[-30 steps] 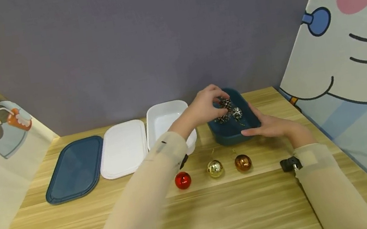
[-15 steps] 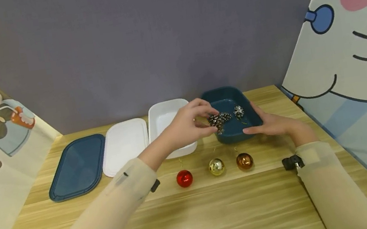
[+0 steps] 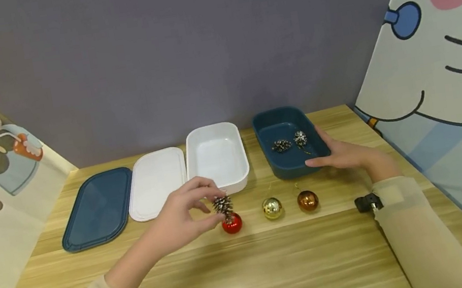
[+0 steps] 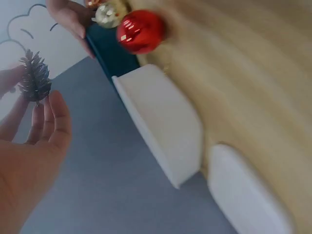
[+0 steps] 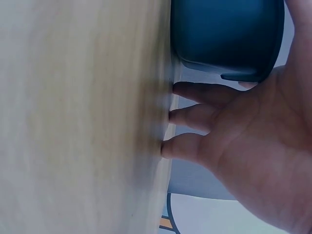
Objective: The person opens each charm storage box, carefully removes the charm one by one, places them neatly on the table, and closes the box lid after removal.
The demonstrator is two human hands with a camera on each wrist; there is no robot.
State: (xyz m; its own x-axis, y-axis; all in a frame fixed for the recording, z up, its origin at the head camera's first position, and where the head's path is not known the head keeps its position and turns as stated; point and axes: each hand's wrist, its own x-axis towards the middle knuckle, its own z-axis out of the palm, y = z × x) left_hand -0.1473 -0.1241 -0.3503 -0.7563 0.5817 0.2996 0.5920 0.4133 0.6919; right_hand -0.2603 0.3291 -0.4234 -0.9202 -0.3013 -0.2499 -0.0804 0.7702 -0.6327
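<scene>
While the left hand (image 3: pixel 183 216) pinches a pine cone (image 3: pixel 223 206) above the table (image 3: pixel 254 270): the cone could drop if the fingertips slip, because it is small and bumpy.
Red ball (image 3: pixel 235 225): a falling cone might bump it, and round things roll, maybe into the gold ball (image 3: pixel 272 208).
Right hand (image 3: pixel 340 152): it holds nothing tight; its straight thumb and fingers rest by the corner of the blue box (image 3: pixel 295 172). A hard push might slide the box.
Loose cones (image 3: pixel 281 145): two lie inside the blue box and could roll if it tips.
Hard to see: the held cone hides some of the red ball, and the box hides some right fingers.
</scene>
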